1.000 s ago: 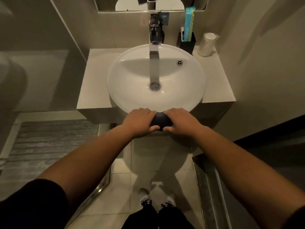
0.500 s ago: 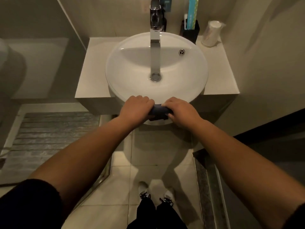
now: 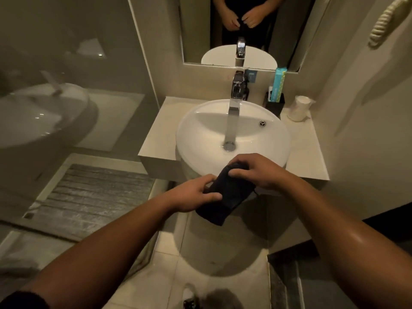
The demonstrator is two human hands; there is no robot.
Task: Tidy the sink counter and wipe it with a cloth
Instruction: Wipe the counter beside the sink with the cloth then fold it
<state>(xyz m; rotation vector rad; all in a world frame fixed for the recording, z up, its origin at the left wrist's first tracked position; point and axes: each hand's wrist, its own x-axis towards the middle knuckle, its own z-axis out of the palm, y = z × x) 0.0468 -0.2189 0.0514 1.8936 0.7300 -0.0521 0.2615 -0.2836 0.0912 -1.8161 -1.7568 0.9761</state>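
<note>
A dark folded cloth hangs in the air just in front of the white round sink basin, below its front rim. My left hand grips the cloth's left edge. My right hand grips its upper right end. The cloth's lower corner droops toward the floor. The pale stone counter surrounds the basin on both sides.
A tall chrome tap stands behind the basin. At the back right sit a black holder with a teal box and a white cup. A mirror hangs above. A grey mat lies on the floor at left.
Both hands have lifted the cloth off the basin's front rim and pulled back from it, and the cloth now hangs partly unfolded between them. The view has tilted up to show the mirror.
</note>
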